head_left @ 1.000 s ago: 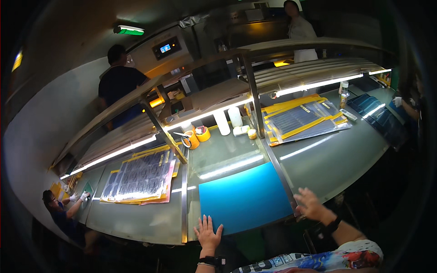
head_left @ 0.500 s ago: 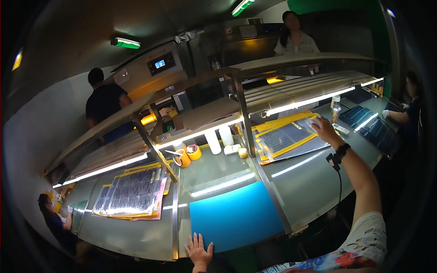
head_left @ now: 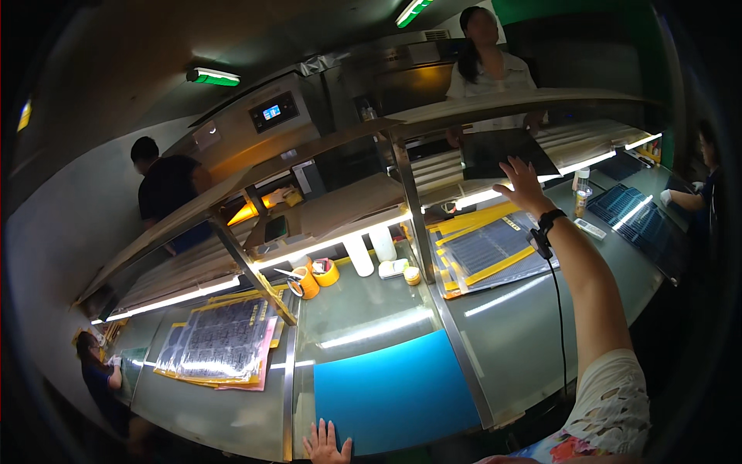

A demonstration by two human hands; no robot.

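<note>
A bright blue sheet (head_left: 398, 394) lies flat on the glass-topped bench in front of me. My left hand (head_left: 327, 445) is at its near left corner, palm down with the fingers spread, partly cut off by the lower edge. My right arm reaches far forward and up. My right hand (head_left: 525, 185) is open with nothing in it, close to the near edge of a dark flat panel (head_left: 495, 147) on the shelf; whether the fingertips touch it, I cannot tell. A person (head_left: 491, 69) stands behind that shelf, with hands near the panel.
Film sheets with yellow tape edges lie in a right stack (head_left: 495, 247) and a left stack (head_left: 212, 340). Tape rolls (head_left: 305, 284) with scissors, white rolls (head_left: 358, 255) and bottles (head_left: 581, 199) stand under the lit shelf. Another person (head_left: 692, 189) works beside a dark patterned panel (head_left: 630, 216).
My right hand has left the right film stack and risen toward the shelf. A dark panel now shows there, and the person behind has leaned nearer. My left hand remains by the blue sheet.
</note>
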